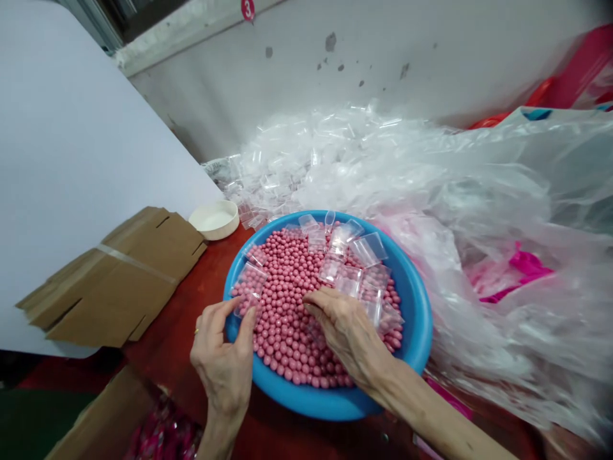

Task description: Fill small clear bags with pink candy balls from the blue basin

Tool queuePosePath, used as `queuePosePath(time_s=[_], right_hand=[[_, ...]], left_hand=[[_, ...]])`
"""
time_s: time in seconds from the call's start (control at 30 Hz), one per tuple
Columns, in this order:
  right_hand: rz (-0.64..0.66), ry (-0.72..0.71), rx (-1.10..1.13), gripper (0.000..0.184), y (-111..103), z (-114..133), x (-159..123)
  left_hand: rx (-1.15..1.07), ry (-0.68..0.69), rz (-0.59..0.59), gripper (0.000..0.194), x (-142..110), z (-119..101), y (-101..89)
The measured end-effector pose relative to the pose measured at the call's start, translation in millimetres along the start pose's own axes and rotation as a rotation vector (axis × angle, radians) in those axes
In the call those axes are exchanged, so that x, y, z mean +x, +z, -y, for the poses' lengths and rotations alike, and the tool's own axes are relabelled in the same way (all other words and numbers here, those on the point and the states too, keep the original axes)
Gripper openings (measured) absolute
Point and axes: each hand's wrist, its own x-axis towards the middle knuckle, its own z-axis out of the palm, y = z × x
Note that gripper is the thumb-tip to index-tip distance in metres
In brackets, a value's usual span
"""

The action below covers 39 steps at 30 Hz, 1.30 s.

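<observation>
A blue plastic basin [416,332] on the red table holds a heap of small pink beads [292,300]. Several small clear plastic bags [357,259] lie on top of the beads. My left hand [223,358] sits at the basin's left rim and pinches a small clear bag [249,287] partly filled with pink beads. My right hand [345,329] rests palm down on the beads in the middle of the basin, fingers curled together toward the left; what they hold, if anything, is hidden.
A big pile of clear plastic bags [383,160] and sheeting fills the back and right. Flattened cardboard [119,275] lies at left beside a white lid [215,219]. An open carton with pink packets [158,434] stands at the bottom left.
</observation>
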Motion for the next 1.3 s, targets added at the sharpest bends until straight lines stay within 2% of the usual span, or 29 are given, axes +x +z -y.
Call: queuePosePath(time_s=[0.1, 0.17, 0.27, 0.37, 0.47, 0.63, 0.77, 0.87, 0.93, 0.97, 1.1, 1.2, 1.3], right_hand=[[0.036, -0.020, -0.002, 0.027, -5.0, -7.3, -0.4], [0.132, -0.044, -0.046, 0.027, -12.6, -11.5, -1.9], [0.309, -0.077, -0.107, 0.028, -28.0, -11.2, -6.2], [0.376, -0.131, -0.121, 0.025, -37.7, -5.2, -11.7], [0.365, -0.216, -0.146, 0.031, -35.9, -4.4, -17.2], [0.216, -0.278, -0.172, 0.035, -24.6, -19.2, -20.6], [0.139, -0.275, -0.505, 0.034, -11.0, -14.5, -10.4], [0.165, -0.189, -0.778, 0.030, 3.2, 4.9, -0.4], [0.221, -0.197, -0.873, 0.026, 9.3, 15.6, 3.6], [0.253, -0.220, -0.822, 0.024, 10.6, 17.9, 4.7], [0.338, -0.228, -0.310, 0.022, 7.9, 5.1, 6.7], [0.348, -0.146, -0.179, 0.017, 5.9, -9.7, 9.9], [0.368, -0.069, -0.049, 0.014, 5.1, -13.1, 15.8]], left_hand=[[0.133, 0.078, -0.054, 0.021, 1.1, 3.9, 0.6], [0.196, 0.108, -0.069, 0.022, 1.0, 8.4, -0.1], [0.222, 0.127, -0.057, 0.020, 2.0, 16.7, -1.5], [0.188, 0.098, -0.016, 0.021, 5.2, 23.1, -1.1], [0.112, 0.056, 0.004, 0.024, 7.5, 24.3, 0.7], [-0.013, 0.052, -0.049, 0.024, -0.2, 14.5, -2.5], [-0.072, 0.114, -0.044, 0.022, -14.1, -2.0, -8.0], [-0.127, 0.202, 0.018, 0.026, -23.1, -13.8, -6.4], [-0.146, 0.271, 0.071, 0.028, -26.9, -18.1, -2.4], [-0.145, 0.293, 0.101, 0.028, -28.1, -18.9, -0.2], [-0.131, 0.288, 0.139, 0.023, -29.4, -15.9, 7.3], [-0.167, 0.310, 0.069, 0.019, -28.7, -12.7, 10.6], [-0.204, 0.323, 0.019, 0.016, -28.9, -11.6, 12.3]])
